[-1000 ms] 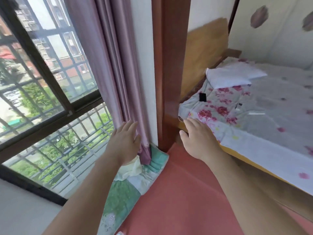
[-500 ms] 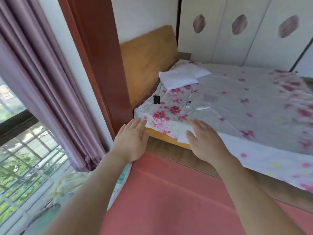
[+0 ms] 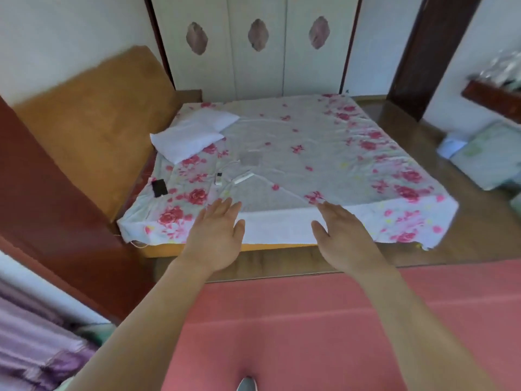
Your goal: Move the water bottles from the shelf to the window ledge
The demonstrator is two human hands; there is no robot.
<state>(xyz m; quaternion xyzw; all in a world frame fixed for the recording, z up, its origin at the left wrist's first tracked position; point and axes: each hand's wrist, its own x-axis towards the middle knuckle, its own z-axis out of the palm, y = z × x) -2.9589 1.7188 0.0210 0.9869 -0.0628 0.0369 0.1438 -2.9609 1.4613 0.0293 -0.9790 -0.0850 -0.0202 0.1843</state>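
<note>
My left hand (image 3: 215, 238) and my right hand (image 3: 342, 235) are both held out in front of me, fingers straight and spread, holding nothing. They hover over the near edge of the bed (image 3: 282, 232). At the far right edge a dark red shelf (image 3: 490, 98) carries blurred clear items (image 3: 506, 67) that may be the water bottles; I cannot make them out. The window ledge is out of view.
A bed with a flowered sheet fills the middle, with a white pillow (image 3: 191, 136), a black phone (image 3: 159, 187) and a white remote (image 3: 244, 178) on it. A red wooden post (image 3: 56, 210) and purple curtain (image 3: 33, 342) stand left. A pink mat (image 3: 310, 320) lies below my arms.
The view has swung right, away from the window and curtain, onto the bed and then toward the shelf. Both hands stayed open and empty in front of me.
</note>
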